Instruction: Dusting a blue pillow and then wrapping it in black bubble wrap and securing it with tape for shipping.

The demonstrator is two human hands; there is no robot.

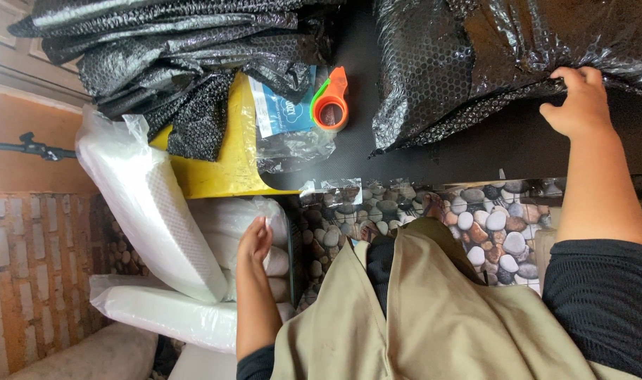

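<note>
My right hand (578, 102) grips the lower edge of a big sheet of black bubble wrap (469, 63) lying on the black table top (490, 144). My left hand (254, 243) reaches down beside the table and its fingertips rest on a white package in clear plastic (226, 218). Whether those fingers pinch the plastic is not visible. An orange and green tape dispenser (330, 102) lies on the table between the two piles of bubble wrap.
More folded black bubble wrap (173, 56) is heaped at the back left over a yellow board (226, 172). A blue-labelled clear bag (286, 116) lies there too. White foam packages (148, 204) are stacked at the left by a brick-pattern wall (32, 274). The table's front has a pebble pattern (476, 218).
</note>
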